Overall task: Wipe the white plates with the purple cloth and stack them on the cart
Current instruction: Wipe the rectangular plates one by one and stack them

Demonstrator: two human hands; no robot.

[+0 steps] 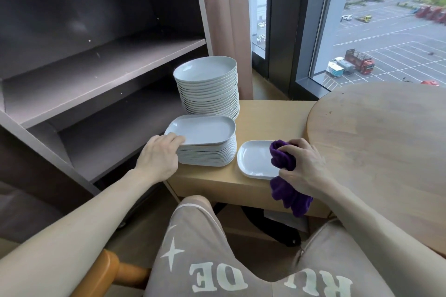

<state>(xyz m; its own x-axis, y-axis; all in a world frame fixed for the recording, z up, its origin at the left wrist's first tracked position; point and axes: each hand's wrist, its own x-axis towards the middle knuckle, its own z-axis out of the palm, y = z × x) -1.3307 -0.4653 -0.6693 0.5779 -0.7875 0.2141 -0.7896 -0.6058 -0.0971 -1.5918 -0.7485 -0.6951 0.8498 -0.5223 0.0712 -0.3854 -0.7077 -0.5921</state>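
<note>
Two stacks of white plates stand on a low wooden cart point(265, 116): a tall rear stack point(210, 94) and a lower front stack point(207, 154). The top plate point(202, 129) of the front stack is tilted up at its left end, where my left hand point(160, 155) grips its edge. A single white plate point(253, 159) lies flat on the cart to the right of the front stack. My right hand point(304, 166) holds the bunched purple cloth point(283, 171) against that plate's right side; the cloth's tail hangs over the cart's front edge.
A grey open shelf unit point(96, 67) stands close on the left. A round wooden table point(386, 147) overlaps the cart's right side. Curtain and window are behind. My knees and a wooden chair arm point(106, 272) are in the foreground.
</note>
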